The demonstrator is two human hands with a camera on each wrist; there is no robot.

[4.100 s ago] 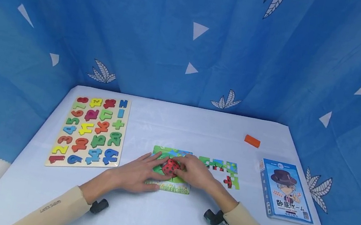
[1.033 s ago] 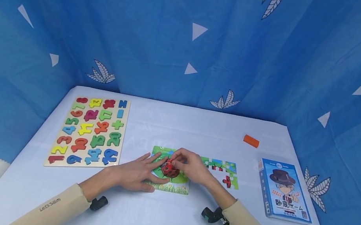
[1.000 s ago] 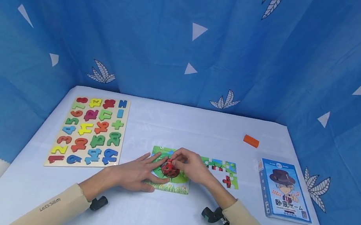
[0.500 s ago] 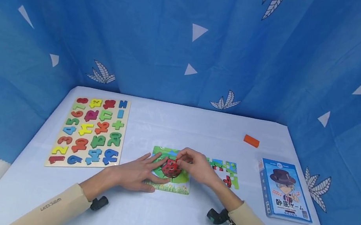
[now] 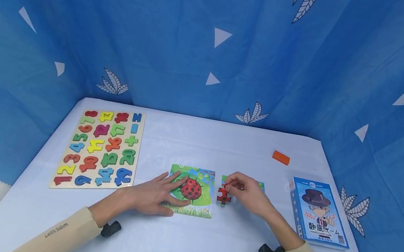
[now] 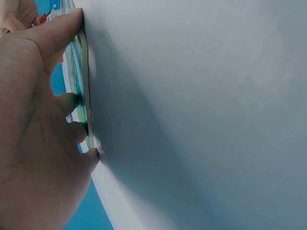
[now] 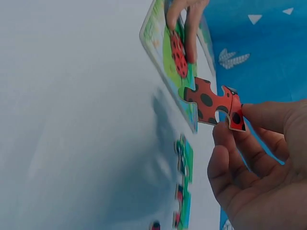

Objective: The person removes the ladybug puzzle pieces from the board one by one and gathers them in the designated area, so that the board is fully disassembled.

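My left hand (image 5: pixel 156 194) rests with spread fingers on the left side of a ladybug picture board (image 5: pixel 191 189); its fingertips also touch the board (image 6: pixel 90 122) edge in the left wrist view. To the right, my right hand (image 5: pixel 248 194) pinches a red, black-spotted jigsaw piece (image 7: pixel 204 88) between thumb and fingers, above the tabletop. A seam crosses that piece, and I cannot tell whether it is two pieces joined. Behind this hand lie joined green and blue jigsaw pieces (image 7: pixel 187 160), largely hidden in the head view.
A wooden number board (image 5: pixel 98 148) with coloured numerals lies at the left. On the right are a blue card game box (image 5: pixel 320 212) and, farther back, a small orange block (image 5: pixel 281 158). Blue curtains (image 5: pixel 182 51) surround the white table (image 5: pixel 165 249).
The right hand has moved right with the red jigsaw piece, from over the ladybug board to beside the joined pieces. My left hand has stayed in place over the last second.
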